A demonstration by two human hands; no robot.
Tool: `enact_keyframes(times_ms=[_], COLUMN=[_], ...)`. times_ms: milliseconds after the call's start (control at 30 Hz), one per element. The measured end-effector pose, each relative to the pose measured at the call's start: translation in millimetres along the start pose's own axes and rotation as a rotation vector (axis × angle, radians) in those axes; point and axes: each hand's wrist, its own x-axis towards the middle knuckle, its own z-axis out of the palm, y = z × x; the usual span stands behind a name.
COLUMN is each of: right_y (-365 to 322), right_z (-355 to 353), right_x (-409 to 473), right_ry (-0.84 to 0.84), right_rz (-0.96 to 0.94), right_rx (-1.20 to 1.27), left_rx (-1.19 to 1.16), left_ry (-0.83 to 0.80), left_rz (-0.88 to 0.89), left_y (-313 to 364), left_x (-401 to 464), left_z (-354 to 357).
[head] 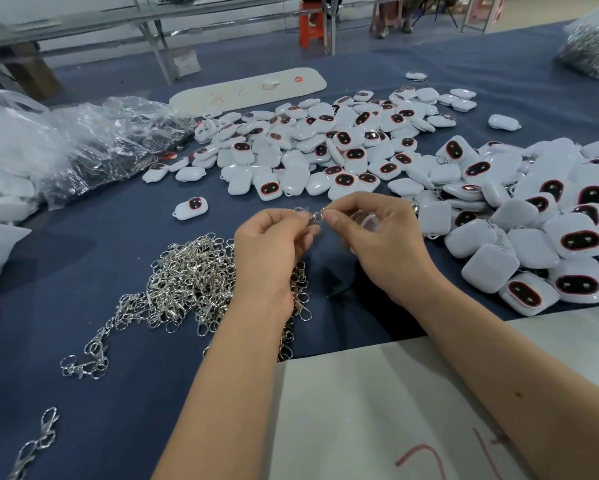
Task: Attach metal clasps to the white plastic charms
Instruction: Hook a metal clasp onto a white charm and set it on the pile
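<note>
Head view: both hands meet above a blue cloth (118,375), pinching one metal clasp (310,214) between them. The left hand (270,251) grips its left ring with thumb and forefinger; the right hand (374,233) pinches its right end, with something pale and glossy tucked in its curled fingers, too blurred to name. Just near-left of the hands lies a tangled heap of clasps (187,282), partly hidden by the left wrist; a few loose ones trail to the near-left edge. White charms (326,150) with dark oval faces spread in a wide pile beyond the hands, and a second pile (540,237) crowds the right. Clear plastic bags (93,143) sit far left, their contents hard to make out. A white board (249,90) lies beyond the charms. White paper (377,410) with red marks lies under the forearms, cut off below. Table legs and an orange stool (310,24) stand far off.
</note>
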Motion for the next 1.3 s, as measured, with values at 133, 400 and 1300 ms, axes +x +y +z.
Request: enact_keyframes(times_ms=[133,400,1300], right_y=[-2,-3,-4], right_z=[2,4,6], right_x=[-2,-5,-6], right_ry=[0.049,0.055,-0.008], right_rz=[-0.126,-0.374,-0.399], right_rx=[-0.151,-0.462,-0.583], left_rx=[0.503,0.795,0.932], left_ry=[0.114,-0.068,-0.254], left_rz=[0.402,0.56,0.551], left_y=[-4,-4,-1], left_x=[1,-1,12], left_z=[-5,-8,-28])
